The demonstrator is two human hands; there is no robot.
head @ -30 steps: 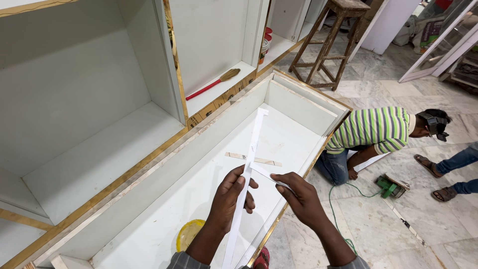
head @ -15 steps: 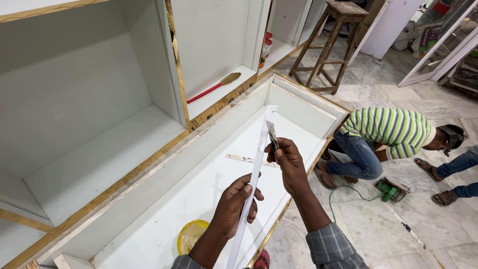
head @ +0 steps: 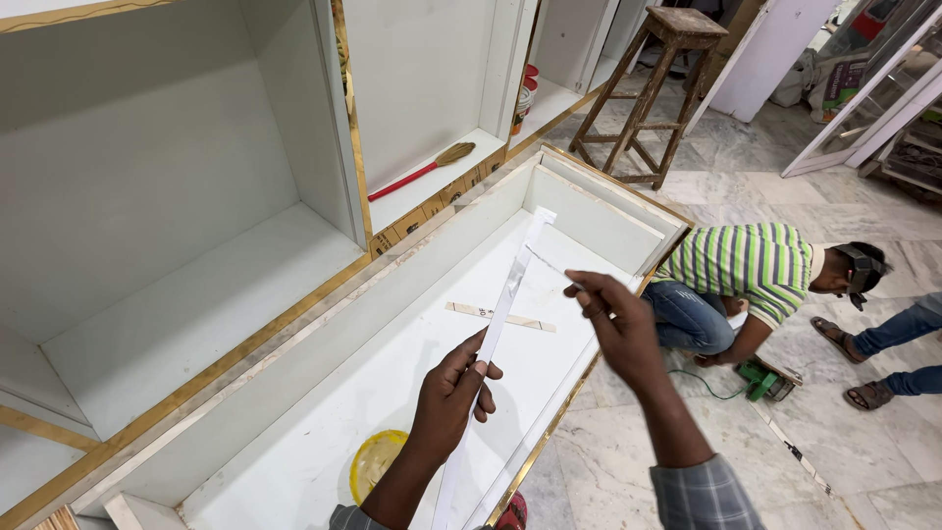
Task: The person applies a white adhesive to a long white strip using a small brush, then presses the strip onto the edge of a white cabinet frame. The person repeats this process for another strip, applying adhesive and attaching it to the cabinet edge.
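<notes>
- The left hand [head: 446,407] is clenched around a long white strip [head: 500,314], fingers wrapped over its lower half and the thumb pressed against its edge.
- The strip runs from below that hand, near the bottom of the view, up and away over the open white cabinet box [head: 392,324] lying on the floor; its far tip hangs above the box's far end.
- The right hand [head: 613,319] is just to the right of the strip's upper part. Its fingers are pinched on a thin film [head: 545,260] that leads back to the strip near the tip, and appears to be a backing layer lifting off; it is too fine to tell for sure.
- Judged by its look, the strip is light, thin and springy: it holds a slight bow rather than drooping, so it would flex and could crease if bent sharply. Its face seems smooth, so a firm wrap low down, with a fingertip pinch at the loose film, suits it best.
- Inside the box, beyond the left hand, lies a short wooden slat [head: 500,316]; nearer, left of the wrist, sits a yellow bowl [head: 378,466].
- Right of the box another person in a striped shirt [head: 751,265] crouches on the marble floor [head: 746,186], beside a green power tool [head: 760,378].
- Beyond the box stands a wooden stool [head: 657,88].
</notes>
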